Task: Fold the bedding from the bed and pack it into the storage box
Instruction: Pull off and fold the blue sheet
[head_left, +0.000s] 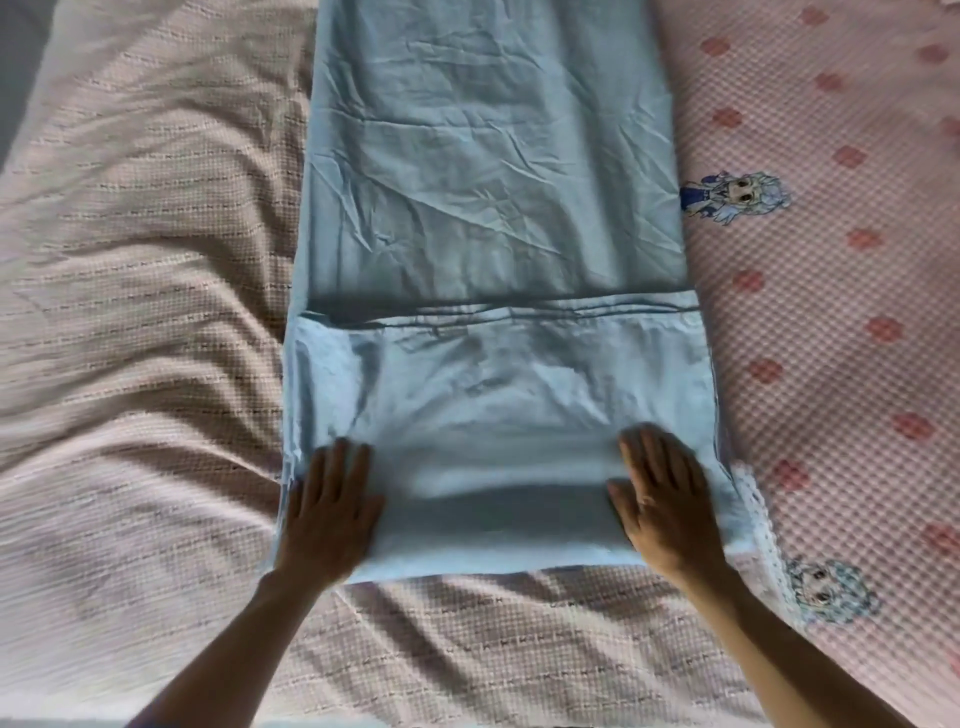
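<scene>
The blue sheet (493, 208) lies as a long strip from twelve to six o'clock on the bed (130, 312), its near end doubled over, where the left hand (332, 504) and right hand (660, 493) press flat, fingers straight and grasping nothing, likely setting the crease.

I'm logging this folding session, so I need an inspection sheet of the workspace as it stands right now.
Surface: bed with a beige waffle-weave blanket, rumpled.
Job's things: light blue sheet in a long strip, near end folded over; storage box not in view.
Clutter: pink checked quilt with cartoon figures, right of the sheet.
Grippers: left hand and right hand flat on the folded end, fingers straight.
Cables: nothing seen.
Surroundings: nothing seen beyond the bed.
</scene>
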